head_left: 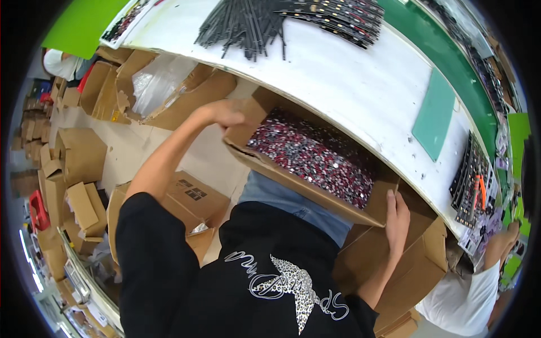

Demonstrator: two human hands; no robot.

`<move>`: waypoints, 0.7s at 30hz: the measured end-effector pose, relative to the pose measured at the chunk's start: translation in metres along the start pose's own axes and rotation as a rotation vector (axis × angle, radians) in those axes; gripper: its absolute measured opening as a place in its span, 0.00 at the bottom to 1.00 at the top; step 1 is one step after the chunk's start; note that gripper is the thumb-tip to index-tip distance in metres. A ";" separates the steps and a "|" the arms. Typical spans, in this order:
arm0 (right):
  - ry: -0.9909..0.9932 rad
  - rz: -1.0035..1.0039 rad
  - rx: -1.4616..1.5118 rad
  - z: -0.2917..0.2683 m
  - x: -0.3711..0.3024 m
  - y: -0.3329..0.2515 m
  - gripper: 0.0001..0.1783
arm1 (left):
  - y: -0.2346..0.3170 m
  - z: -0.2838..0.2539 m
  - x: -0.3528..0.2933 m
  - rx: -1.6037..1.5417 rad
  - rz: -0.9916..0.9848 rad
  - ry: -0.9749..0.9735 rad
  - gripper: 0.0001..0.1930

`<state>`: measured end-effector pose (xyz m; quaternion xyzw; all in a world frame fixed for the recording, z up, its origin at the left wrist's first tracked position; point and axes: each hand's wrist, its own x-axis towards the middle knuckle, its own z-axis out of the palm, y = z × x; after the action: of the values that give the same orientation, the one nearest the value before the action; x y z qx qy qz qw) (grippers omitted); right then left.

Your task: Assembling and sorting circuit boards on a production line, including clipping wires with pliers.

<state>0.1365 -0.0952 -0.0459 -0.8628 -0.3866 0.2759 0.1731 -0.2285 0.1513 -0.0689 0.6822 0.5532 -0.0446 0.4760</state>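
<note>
Crowding in on the right, a co-worker's white sleeve [462,298] is down beside a big brown carton [406,270]. Behind the person's left arm, an open carton [211,93] shows clear plastic [160,81] inside, and a flatter carton [194,194] sits by that elbow.

Front and centre, the open cardboard box [385,197] is tilted between the person's waist and the table edge, loaded with small shiny pieces [310,155], red, silver and dark. The left hand [228,114] is curled at its left end, gripping the edge; the right hand [398,218] lies along the right end, fingers fairly straight, and how firmly it holds I can't tell.

Up on the white table [383,79]: a fan of black strips [239,28], dotted strips [338,19], a teal sheet [434,115] and an orange-handled tool [479,192]. Pale floor [135,138] and stacked cartons [34,127] fill the left.
</note>
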 end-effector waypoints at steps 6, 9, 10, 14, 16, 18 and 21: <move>-0.131 -0.042 0.465 0.015 0.024 0.055 0.24 | -0.043 0.008 -0.020 0.047 -0.169 -0.051 0.22; -0.219 -0.018 0.587 0.021 0.043 0.093 0.24 | -0.037 0.027 -0.036 -0.016 -0.283 0.030 0.22; -0.266 -0.034 0.582 0.023 0.048 0.105 0.24 | -0.029 0.031 -0.046 -0.035 -0.394 0.062 0.22; -0.339 -0.063 0.596 0.025 0.070 0.153 0.23 | -0.054 0.059 -0.079 -0.250 -0.469 0.207 0.25; -0.330 -0.056 0.602 0.025 0.080 0.167 0.24 | -0.066 0.078 -0.089 -0.362 -0.557 0.338 0.21; -0.320 -0.059 0.601 0.028 0.087 0.176 0.23 | -0.094 0.095 -0.092 -0.499 -0.591 0.328 0.18; -0.330 -0.072 0.593 0.036 0.095 0.178 0.22 | -0.120 0.145 -0.087 -0.681 -0.601 0.554 0.16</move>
<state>0.2688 -0.1338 -0.1986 -0.7045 -0.3426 0.5058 0.3612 -0.2900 -0.0200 -0.1691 0.2867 0.8126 0.1849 0.4726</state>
